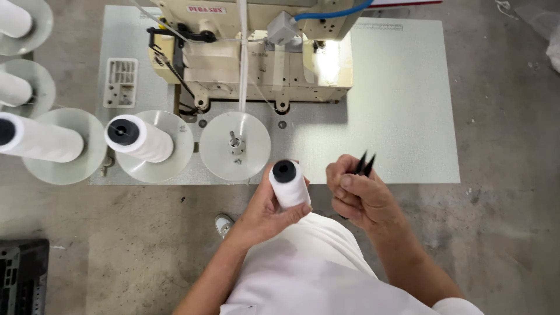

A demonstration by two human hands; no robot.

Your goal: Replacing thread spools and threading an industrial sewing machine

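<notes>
A person standing at a pale grey speckled sewing table [402,105] grips a white thread cone with a black core [289,184] upright in the left hand [265,213], fingers wrapped round its lower body, just in front of the table's near edge. The right hand [359,195] is closed on small black pointed snips [365,164], tips sticking up.

The cone could slip from the one-handed hold and drop to the concrete floor [496,233]; the exposed tips, close by, could nick the winding.

By count: one cream industrial sewing machine [256,58]; five round translucent spool discs, the nearest disc [235,146] bare with only its pin; five cones in all, four on discs, one held.
</notes>
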